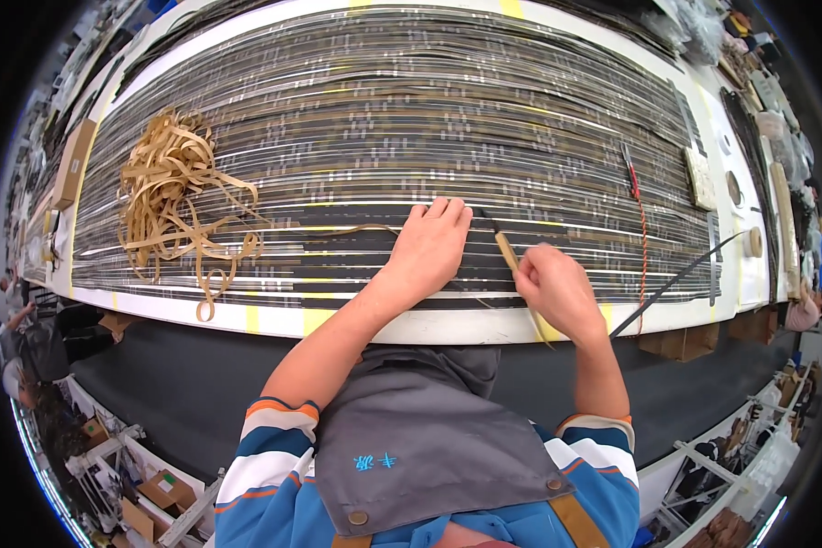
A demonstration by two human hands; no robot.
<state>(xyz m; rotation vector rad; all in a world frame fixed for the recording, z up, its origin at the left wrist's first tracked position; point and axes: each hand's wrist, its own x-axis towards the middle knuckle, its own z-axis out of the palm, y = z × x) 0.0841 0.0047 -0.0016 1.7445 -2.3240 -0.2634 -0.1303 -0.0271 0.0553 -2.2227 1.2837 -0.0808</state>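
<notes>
Long dark, brown and white woven strips (356, 196) lie in close rows across the white table. My left hand (431, 242) rests flat on them near the front edge, its fingers stretched out, with a thin brown strip (361, 227) running out to its left. Just to the right, my right hand (557, 285) is closed with thumb and fingers pinched on a narrow tan strip (507, 251). That strip's upper end is next to a dark tip over the rows, and a tan end hangs below the hand. The exact contact under the right fingers is hidden.
A tangled heap of tan ribbon (169, 173) covers the left part of the rows. On the right lie a red-handled tool (632, 173) with a twisted cord, a pale block (700, 178), a loose black strip (676, 279) and a tape roll (753, 242). A cardboard box (73, 164) stands far left.
</notes>
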